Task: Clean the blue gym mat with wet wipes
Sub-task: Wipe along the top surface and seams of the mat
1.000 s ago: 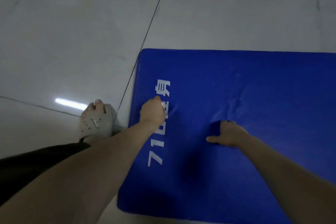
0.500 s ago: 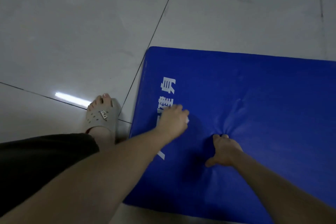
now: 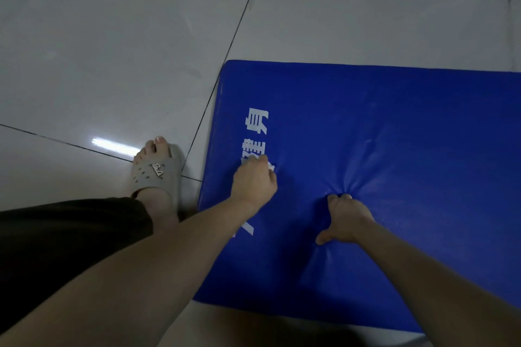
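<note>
Moved: left hand [image 3: 255, 180] has slid back over the white lettering [image 3: 256, 120].
Left grip: curled on the wet wipe [image 3: 271, 168], rubbing the blue gym mat [image 3: 394, 121].
Right hand [image 3: 345, 220]: fingers curled, holding nothing, dug in, probably steadying the mat.
Mat: flat on the floor [image 3: 112, 51].

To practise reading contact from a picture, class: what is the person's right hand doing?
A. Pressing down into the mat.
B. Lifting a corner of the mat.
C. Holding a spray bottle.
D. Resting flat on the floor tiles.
A: the right hand bears on the blue mat, whose cover dents and creases outward from where it presses.
</note>
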A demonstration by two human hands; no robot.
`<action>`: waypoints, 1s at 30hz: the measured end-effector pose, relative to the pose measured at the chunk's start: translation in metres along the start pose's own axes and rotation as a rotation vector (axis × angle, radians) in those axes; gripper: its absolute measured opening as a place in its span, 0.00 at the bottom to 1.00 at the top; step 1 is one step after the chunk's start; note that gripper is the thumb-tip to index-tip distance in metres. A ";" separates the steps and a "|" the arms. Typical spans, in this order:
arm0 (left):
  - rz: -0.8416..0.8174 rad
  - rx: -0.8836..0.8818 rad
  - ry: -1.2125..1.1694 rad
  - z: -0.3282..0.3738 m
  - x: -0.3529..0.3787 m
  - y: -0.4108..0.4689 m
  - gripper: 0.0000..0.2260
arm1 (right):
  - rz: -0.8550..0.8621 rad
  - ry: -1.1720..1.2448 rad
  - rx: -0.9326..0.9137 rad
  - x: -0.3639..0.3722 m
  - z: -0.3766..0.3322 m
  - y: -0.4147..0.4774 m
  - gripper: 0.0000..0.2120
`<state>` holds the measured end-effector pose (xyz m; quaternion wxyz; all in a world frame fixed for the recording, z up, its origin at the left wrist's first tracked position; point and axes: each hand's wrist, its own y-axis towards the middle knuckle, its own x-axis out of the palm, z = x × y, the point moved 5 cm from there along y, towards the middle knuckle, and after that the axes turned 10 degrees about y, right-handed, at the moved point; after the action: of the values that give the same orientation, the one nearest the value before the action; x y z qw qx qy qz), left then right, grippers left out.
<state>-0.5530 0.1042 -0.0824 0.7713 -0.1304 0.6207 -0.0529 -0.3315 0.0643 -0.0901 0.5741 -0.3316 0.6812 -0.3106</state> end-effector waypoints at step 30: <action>-0.074 0.036 0.012 0.014 0.012 -0.035 0.09 | 0.012 0.047 -0.021 0.001 0.003 0.006 0.51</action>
<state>-0.5343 0.0692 -0.0814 0.7673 -0.1387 0.6191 -0.0933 -0.3297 0.0662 -0.0958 0.5565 -0.3261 0.6996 -0.3076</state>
